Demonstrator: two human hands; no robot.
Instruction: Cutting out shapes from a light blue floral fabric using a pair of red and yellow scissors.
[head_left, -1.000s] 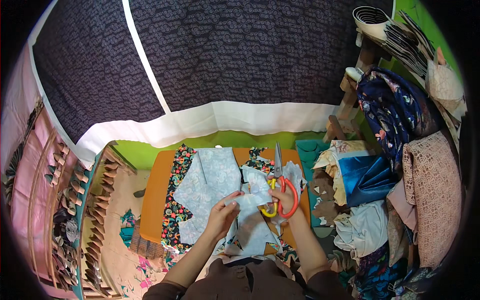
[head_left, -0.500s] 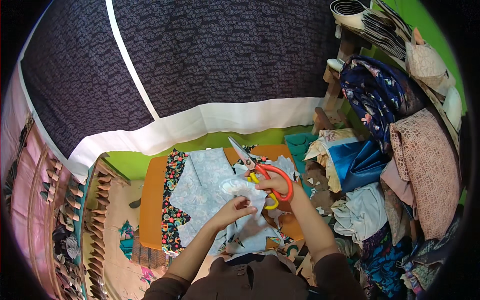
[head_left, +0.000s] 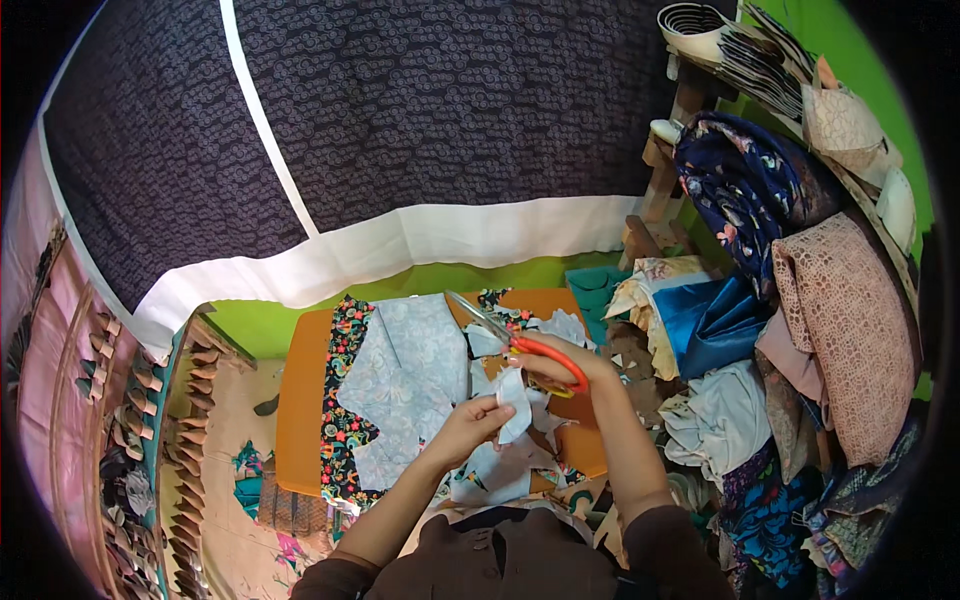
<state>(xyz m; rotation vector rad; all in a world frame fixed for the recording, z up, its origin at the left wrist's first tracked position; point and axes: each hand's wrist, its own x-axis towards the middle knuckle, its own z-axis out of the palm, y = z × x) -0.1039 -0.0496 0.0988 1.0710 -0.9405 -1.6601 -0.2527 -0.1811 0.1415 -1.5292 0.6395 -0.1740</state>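
My left hand (head_left: 468, 430) pinches a small pale piece of fabric (head_left: 515, 408) between thumb and fingers. Gripped in my right hand (head_left: 560, 372) is a pair of scissors (head_left: 482, 317) with red and yellow handles, its blades pointing away and to the left. Both hands are above an orange-brown tabletop (head_left: 302, 400). Spread there, left of my hands, is a large cloth (head_left: 400, 375), pale side up, over dark floral fabric (head_left: 345, 410). Cut pieces of the same cloth (head_left: 490, 475) lie beneath and beside my hands.
Heaped fabrics, among them a blue satin one (head_left: 715, 325) and a pink lace-patterned one (head_left: 835, 330), fill the right side. At left stands a rack (head_left: 190, 450) with rows of pointed shoe-like pieces. A dark patterned curtain (head_left: 450, 110) with a white lower band hangs behind the table.
The pale piece has swung round and now hangs narrower and further right from my left hand. The scissors have shifted a little to the left and turned.
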